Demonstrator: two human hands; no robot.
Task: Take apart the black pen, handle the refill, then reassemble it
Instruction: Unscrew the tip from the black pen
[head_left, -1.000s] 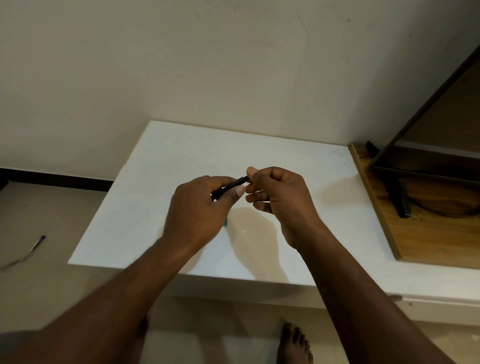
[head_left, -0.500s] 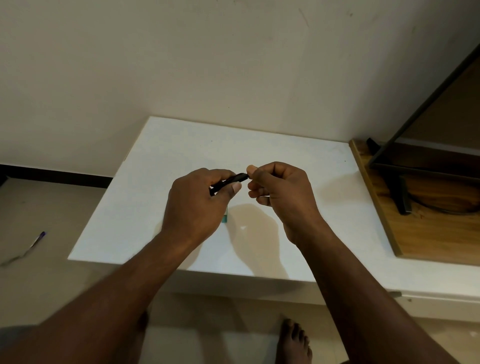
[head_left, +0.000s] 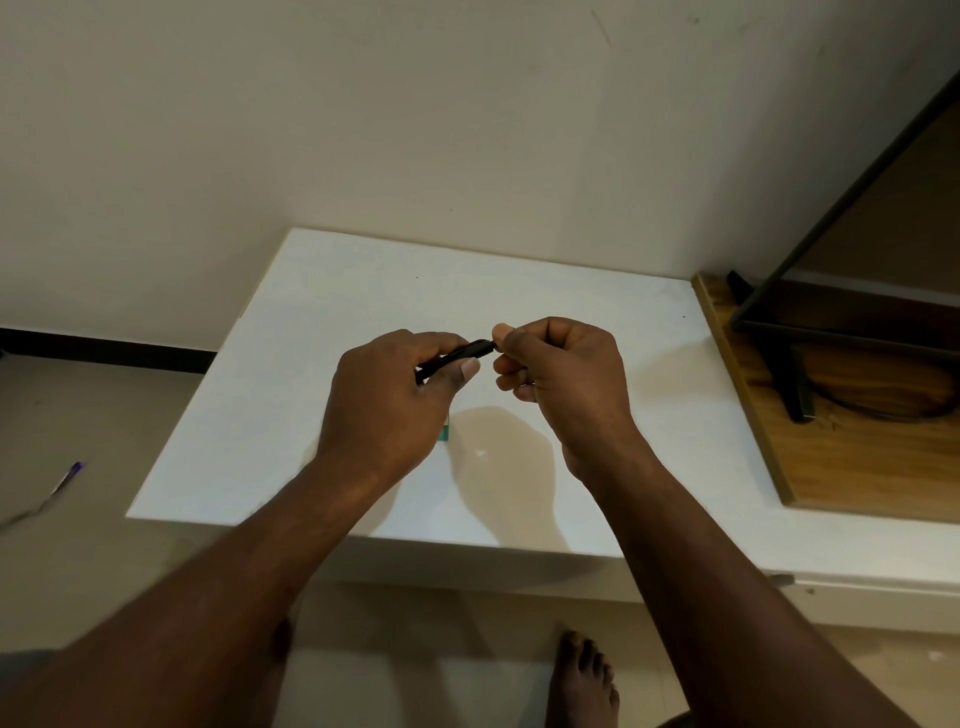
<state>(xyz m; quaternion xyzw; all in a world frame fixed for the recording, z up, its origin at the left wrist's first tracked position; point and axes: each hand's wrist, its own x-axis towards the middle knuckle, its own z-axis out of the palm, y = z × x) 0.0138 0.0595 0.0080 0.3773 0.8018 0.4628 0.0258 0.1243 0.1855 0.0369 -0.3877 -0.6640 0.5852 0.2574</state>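
Observation:
The black pen (head_left: 460, 354) is held level above the white table (head_left: 291, 415), its barrel running from lower left to upper right. My left hand (head_left: 395, 405) grips the barrel, with the thumb pressed along its underside. My right hand (head_left: 561, 379) pinches the pen's right end between thumb and forefinger, the other fingers curled in. Most of the pen is hidden inside the two hands. No refill shows.
A small green object (head_left: 444, 430) lies on the table under my left hand. A wooden board (head_left: 857, 467) with a black stand (head_left: 795, 384) sits at the right. A purple-tipped pen (head_left: 66, 478) lies on the floor at the left. My bare foot (head_left: 584, 680) is below the table's front edge.
Both hands keep their hold on the pen and have hardly shifted. The right hand's fingertips have turned slightly at the pen's end.

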